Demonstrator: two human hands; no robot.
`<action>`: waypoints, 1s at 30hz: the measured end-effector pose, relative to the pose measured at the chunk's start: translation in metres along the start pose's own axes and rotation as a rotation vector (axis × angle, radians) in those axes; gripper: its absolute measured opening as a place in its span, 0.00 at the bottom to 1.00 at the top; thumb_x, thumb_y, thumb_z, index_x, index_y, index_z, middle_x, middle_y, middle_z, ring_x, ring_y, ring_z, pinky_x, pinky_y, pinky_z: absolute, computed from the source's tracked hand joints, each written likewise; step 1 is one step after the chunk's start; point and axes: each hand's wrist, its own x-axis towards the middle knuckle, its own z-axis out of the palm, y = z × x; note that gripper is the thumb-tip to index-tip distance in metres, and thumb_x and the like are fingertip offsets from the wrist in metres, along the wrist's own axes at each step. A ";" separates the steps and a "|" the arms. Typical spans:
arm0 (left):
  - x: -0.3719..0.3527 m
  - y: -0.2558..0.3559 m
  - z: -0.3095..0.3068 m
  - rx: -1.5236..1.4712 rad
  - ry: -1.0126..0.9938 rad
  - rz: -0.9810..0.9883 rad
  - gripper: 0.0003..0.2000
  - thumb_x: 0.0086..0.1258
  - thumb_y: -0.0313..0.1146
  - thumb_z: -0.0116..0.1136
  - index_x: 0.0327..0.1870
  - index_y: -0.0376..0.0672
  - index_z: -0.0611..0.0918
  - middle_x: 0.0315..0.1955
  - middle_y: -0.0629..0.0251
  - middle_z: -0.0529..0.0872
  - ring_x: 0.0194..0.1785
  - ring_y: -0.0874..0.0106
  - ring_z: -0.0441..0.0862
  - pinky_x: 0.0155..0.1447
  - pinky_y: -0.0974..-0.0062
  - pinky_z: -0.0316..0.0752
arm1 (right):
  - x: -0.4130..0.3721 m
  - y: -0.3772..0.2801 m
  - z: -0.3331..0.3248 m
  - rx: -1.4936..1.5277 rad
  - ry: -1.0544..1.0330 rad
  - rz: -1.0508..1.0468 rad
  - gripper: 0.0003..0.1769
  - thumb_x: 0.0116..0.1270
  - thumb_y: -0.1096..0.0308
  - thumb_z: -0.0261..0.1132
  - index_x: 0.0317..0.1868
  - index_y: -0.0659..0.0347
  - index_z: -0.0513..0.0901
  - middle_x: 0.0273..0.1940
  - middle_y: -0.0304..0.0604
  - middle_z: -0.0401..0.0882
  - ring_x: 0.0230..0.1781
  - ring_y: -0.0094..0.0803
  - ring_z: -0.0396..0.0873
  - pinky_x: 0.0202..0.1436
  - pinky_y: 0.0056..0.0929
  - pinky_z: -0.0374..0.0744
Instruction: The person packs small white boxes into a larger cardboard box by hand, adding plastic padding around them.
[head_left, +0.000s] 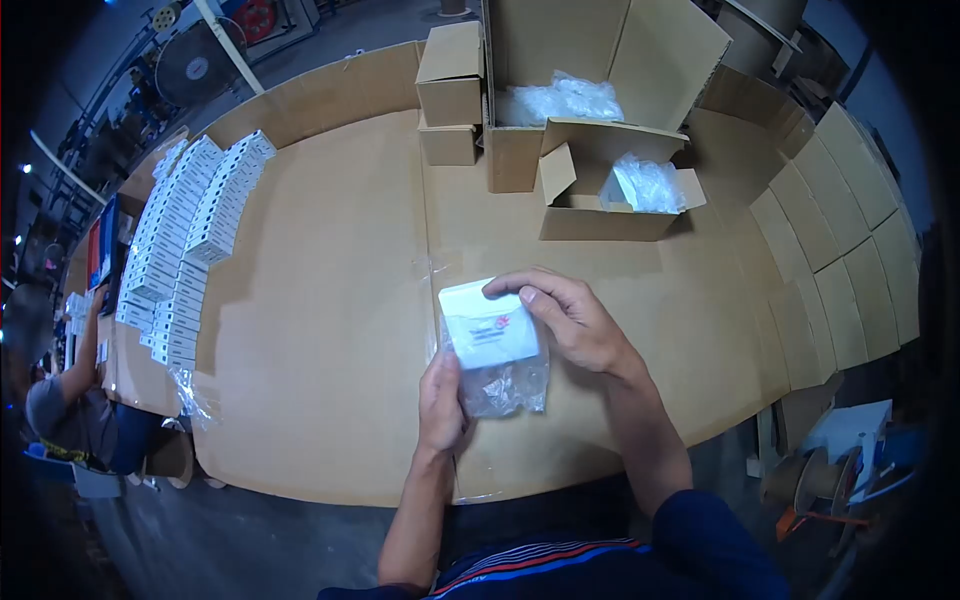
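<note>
Over the middle of the table (320, 300), which is covered in flat brown cardboard, the person holds a small white box (490, 325). It is squarish with rounded corners, matte, and has a red mark on its face. A clear bag (505, 385), thin, glossy and crinkled, hangs slack below it. The box seems to sit in the bag's upper part (the sheen makes it hard to say how far in).

The left hand (442, 400) grips the bag from below, its thumb pressed flat on the film and its fingers curled out of sight behind. The right hand (570, 320) is closed on the box's upper right corner, thumb on the face and fingers folded over the top edge.

At the far edge stand cartons (600, 60) of plain corrugated board with their flaps open, and bunched clear plastic (645, 185) shows inside them. To the left, many slim white packs (190, 230) lie in tight rows. Beyond that edge sits another person (70, 410), one arm reaching to the table.
</note>
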 end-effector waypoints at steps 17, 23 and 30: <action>0.021 -0.021 0.000 0.280 0.017 0.091 0.23 0.91 0.42 0.38 0.71 0.31 0.74 0.61 0.58 0.84 0.62 0.72 0.81 0.70 0.70 0.74 | -0.060 0.058 0.015 0.399 0.497 0.043 0.05 0.79 0.76 0.65 0.51 0.68 0.82 0.46 0.39 0.85 0.48 0.19 0.81 0.56 0.19 0.78; 0.024 -0.008 0.019 0.431 -0.010 0.221 0.29 0.91 0.45 0.36 0.81 0.32 0.63 0.71 0.55 0.76 0.70 0.71 0.75 0.75 0.72 0.67 | -0.058 0.059 0.014 0.405 0.511 -0.032 0.05 0.80 0.75 0.64 0.51 0.67 0.82 0.46 0.37 0.84 0.49 0.19 0.80 0.56 0.20 0.77; 0.021 0.009 0.041 -0.098 0.032 -0.124 0.28 0.90 0.47 0.39 0.82 0.39 0.63 0.70 0.54 0.76 0.73 0.65 0.74 0.77 0.67 0.69 | -0.059 0.060 0.024 0.413 0.511 0.000 0.16 0.79 0.75 0.65 0.62 0.69 0.75 0.49 0.43 0.85 0.54 0.22 0.80 0.61 0.23 0.78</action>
